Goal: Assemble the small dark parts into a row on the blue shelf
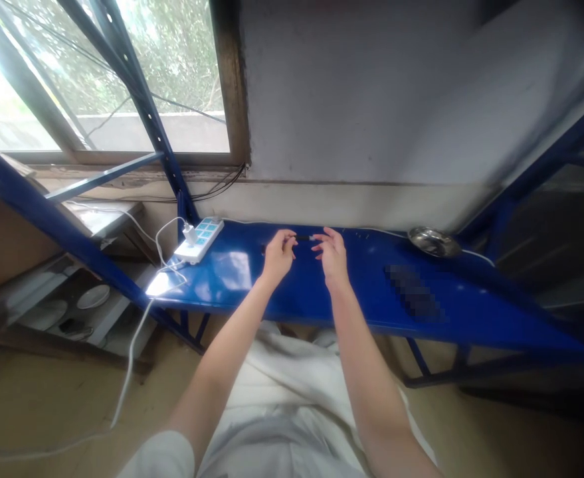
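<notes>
A slim black pen-like stick (303,238) with a pale, clear-looking right end is held level above the blue table (296,285). My left hand (279,253) is closed around its left end, fingers and thumb pinched together. At the pale end, my right hand (331,255) has its fingertips bent against the stick, with some fingers held apart. The stick's exact kind is too small to make out. Beside my left hand, a small dark thing shows partly behind the fingers. Several tiny light-coloured pieces (362,234) lie on the table behind and right of my right hand.
A white power strip (199,240) with a plugged-in white charger (189,232) and cable lies at the table's left end. To the right are a shiny metal dish (434,241) and a blurred-out dark object (414,292). Blue frame posts (147,113) rise at both sides.
</notes>
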`<state>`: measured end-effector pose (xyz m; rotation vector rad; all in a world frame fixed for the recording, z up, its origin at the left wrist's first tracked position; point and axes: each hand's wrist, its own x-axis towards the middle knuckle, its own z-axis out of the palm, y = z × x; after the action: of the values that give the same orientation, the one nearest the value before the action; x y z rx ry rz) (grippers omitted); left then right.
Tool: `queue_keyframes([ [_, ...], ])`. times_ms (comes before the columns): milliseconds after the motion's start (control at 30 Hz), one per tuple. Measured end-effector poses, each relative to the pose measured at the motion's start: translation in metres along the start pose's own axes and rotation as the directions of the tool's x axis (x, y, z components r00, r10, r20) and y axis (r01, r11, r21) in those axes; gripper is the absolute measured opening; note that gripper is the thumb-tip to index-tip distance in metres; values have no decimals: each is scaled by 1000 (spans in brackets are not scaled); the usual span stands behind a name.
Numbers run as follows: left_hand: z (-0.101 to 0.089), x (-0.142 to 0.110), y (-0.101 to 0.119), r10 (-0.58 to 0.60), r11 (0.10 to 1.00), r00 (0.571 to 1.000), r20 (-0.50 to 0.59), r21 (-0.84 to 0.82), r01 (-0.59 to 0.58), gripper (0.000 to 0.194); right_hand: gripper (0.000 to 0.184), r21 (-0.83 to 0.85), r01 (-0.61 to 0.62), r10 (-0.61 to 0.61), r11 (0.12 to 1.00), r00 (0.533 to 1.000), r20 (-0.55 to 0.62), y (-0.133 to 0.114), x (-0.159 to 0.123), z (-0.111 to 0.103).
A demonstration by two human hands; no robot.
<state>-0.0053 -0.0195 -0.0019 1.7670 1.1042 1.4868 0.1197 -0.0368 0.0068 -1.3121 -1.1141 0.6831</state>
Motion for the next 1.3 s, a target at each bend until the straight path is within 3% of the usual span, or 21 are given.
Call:
queue_keyframes([
  [67,2,-2,6,10,1000,1000,6,-15,-10,14,30,70,-51,50,996,999,11,-2,-4,0],
  [233,5,-7,8,41,999,999,32,-23,-41,15,46,77,-30,24,997,997,71,-5,-8,-2],
  [600,3,-11,14,59,994,997,44,-95,-55,15,35,281,-138,121,950,990,76,-15,-10,1],
  [867,2,-10,16,-34,994,999,11,-108,35,11,36,311,-112,88,944,992,89,-17,-13,0],
  [1000,-1,-9,18,-66,995,998,-15,-71,64,22,35,273,-76,53,959,994,91,-14,-12,-2],
  [1167,-3,-9,17,-95,994,995,-44,-54,92,24,31,207,-106,66,973,979,192,-9,-7,-10],
  [1300,-4,-8,16,-90,995,994,-60,-44,87,24,31,219,-156,78,963,941,328,-9,-2,-19],
])
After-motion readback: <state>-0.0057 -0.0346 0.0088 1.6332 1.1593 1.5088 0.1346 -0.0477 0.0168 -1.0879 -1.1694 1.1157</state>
